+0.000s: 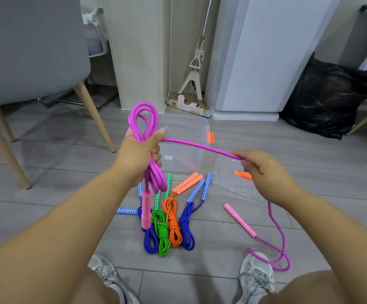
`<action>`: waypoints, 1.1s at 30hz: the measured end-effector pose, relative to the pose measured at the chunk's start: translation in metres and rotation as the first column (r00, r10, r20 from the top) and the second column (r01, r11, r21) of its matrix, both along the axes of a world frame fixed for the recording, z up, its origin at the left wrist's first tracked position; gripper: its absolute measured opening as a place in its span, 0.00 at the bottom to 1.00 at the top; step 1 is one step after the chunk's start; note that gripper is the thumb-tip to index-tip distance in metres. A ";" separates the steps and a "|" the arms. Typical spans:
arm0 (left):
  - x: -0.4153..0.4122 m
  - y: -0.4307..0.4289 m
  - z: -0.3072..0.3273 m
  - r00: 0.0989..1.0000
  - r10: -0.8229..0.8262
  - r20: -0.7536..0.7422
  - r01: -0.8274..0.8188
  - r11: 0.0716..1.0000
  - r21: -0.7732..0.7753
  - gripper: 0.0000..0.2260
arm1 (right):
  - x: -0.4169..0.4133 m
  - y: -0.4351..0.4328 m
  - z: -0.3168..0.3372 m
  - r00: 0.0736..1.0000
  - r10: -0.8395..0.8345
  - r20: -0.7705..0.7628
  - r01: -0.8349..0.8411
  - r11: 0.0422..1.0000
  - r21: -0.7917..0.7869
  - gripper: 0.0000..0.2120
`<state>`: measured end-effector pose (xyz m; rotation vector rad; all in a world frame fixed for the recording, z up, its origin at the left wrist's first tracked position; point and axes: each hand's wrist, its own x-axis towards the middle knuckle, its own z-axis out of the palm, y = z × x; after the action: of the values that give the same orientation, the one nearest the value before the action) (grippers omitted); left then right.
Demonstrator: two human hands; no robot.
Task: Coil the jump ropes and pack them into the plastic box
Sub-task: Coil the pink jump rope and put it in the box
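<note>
Purple jump rope stretching between the hands, clear plastic box standing behind, left hand gripping its braided loops, right hand pinching the strand, four coiled ropes lying on grey plank floor, ribbed transparent lid beside them.

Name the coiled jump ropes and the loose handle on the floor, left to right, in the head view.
Left blue coiled rope → green coiled rope → orange coiled rope → right blue coiled rope → pink handle lying apart on the floor.
</note>
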<state>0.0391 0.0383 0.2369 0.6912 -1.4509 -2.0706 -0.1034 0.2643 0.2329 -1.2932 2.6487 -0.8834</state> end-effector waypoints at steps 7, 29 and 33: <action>-0.010 0.024 -0.007 0.989 -0.115 0.088 0.120 0.992 -0.047 0.12 | 0.016 -0.026 0.002 0.996 -0.074 0.046 0.083 0.963 -0.258 0.18; -0.011 0.041 -0.007 0.987 0.011 0.162 0.038 0.955 -0.295 0.13 | 0.059 -0.074 0.005 0.974 0.076 0.212 -0.006 0.949 -0.316 0.12; -0.013 0.040 -0.007 0.983 0.041 0.181 0.023 0.940 -0.340 0.09 | 0.058 -0.072 0.002 0.905 0.121 0.407 0.033 0.935 -0.353 0.07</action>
<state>0.0265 0.0784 0.2302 0.7595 -1.8492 -1.7187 -0.0451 0.1920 0.2346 -1.0538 2.1789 -1.4927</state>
